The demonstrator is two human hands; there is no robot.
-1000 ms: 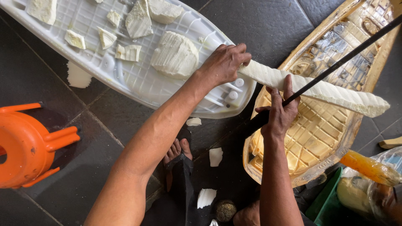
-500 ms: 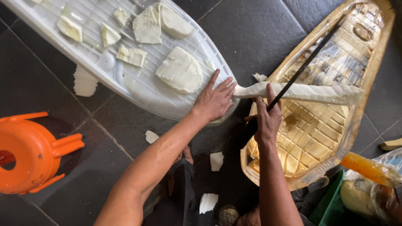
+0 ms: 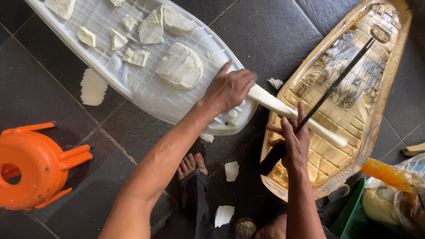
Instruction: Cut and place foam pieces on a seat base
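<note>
The long white foam strip (image 3: 292, 116) has dropped since a moment ago: its far end, which sat level over the yellow seat shell, now slants down toward the lower right, and the left hand (image 3: 229, 90) has slid from flat on the white shell to the strip's upper end. That left grip is closed over the end of the strip, fingers curled down, right at the rounded tip of the white seat shell (image 3: 146, 84). The right hand (image 3: 293, 142) is wrapped tight around the black handle of a long thin blade (image 3: 332, 88), thumb up along it, and the blade runs up and to the right, crossing over the strip. The strip itself spans the gap between the two shells, its lower end lying over the ribbed inside of the yellow seat shell (image 3: 380, 102).

Moving outward: the white shell lies inside-up on the dark tiled floor (image 3: 274, 35), and on its grid sit cut pieces of white foam, one big rounded block (image 3: 180, 66) in the middle and smaller chunks (image 3: 152, 26) further up. More white offcuts (image 3: 93, 86) lie on the tiles beside it and down near the person's bare foot (image 3: 191, 164). At far left stands an orange plastic stool (image 3: 31, 163). Bottom right, a green crate edge (image 3: 352, 208) and a clear plastic bag (image 3: 398, 194) with something orange and yellow inside; what it is, I can't tell.
</note>
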